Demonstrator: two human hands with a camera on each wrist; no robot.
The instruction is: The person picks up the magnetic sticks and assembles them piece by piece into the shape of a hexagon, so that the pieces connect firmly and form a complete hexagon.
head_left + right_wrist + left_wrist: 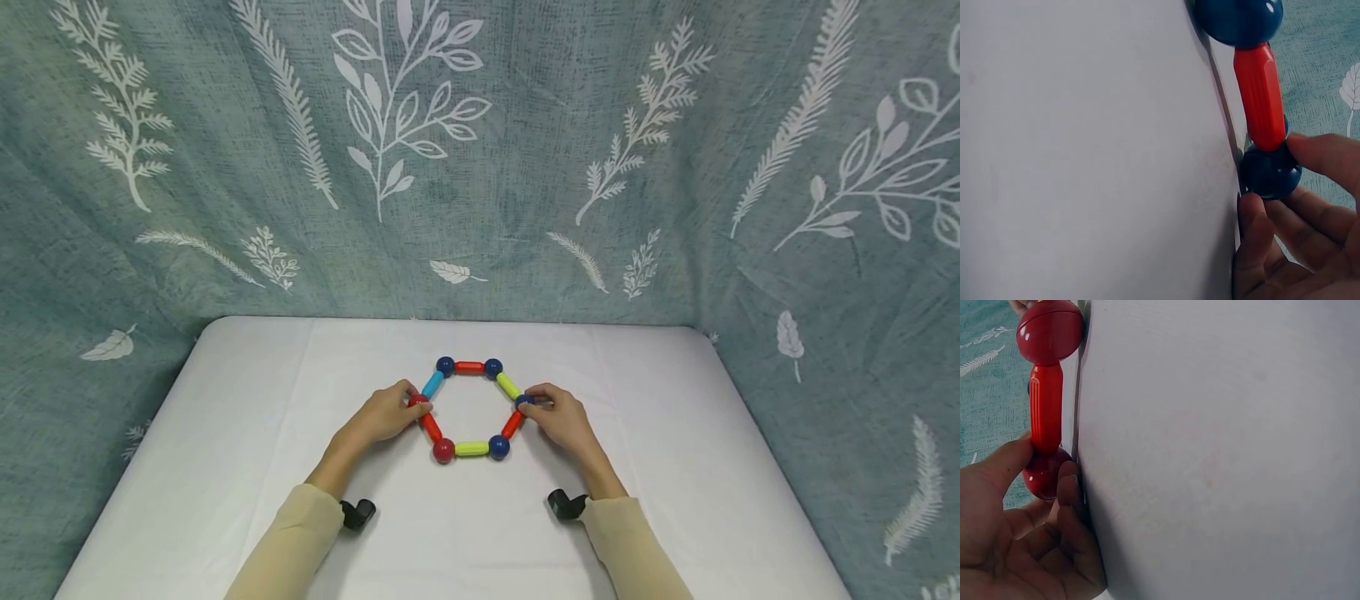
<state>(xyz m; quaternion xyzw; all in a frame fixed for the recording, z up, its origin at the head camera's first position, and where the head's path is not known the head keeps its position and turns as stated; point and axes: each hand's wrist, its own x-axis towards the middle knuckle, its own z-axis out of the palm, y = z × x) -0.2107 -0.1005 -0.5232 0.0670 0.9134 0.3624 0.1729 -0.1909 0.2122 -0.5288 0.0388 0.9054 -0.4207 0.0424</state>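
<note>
Balls and short rods join into a six-sided ring lying on the white table. My left hand (386, 412) pinches the red ball (1046, 475) at the ring's left corner between thumb and fingers. At the opposite corner, my right hand (558, 417) pinches a blue ball (1270, 172). Red rods (1046, 407) run from both held balls toward the near side, where a second red ball (444, 451) and a blue ball (498, 447) are linked by a yellow-green rod (472, 448). Along the far side, a red rod (469, 367) joins two blue balls; a light-blue rod (432, 384) and a yellow-green rod (507, 386) slope down from them.
The white-covered table (247, 433) has rounded far corners. Behind and beside it hangs a green-blue cloth (525, 208) with white leaf prints. A small black device (358, 513) sits at the left wrist and another black device (566, 505) at the right.
</note>
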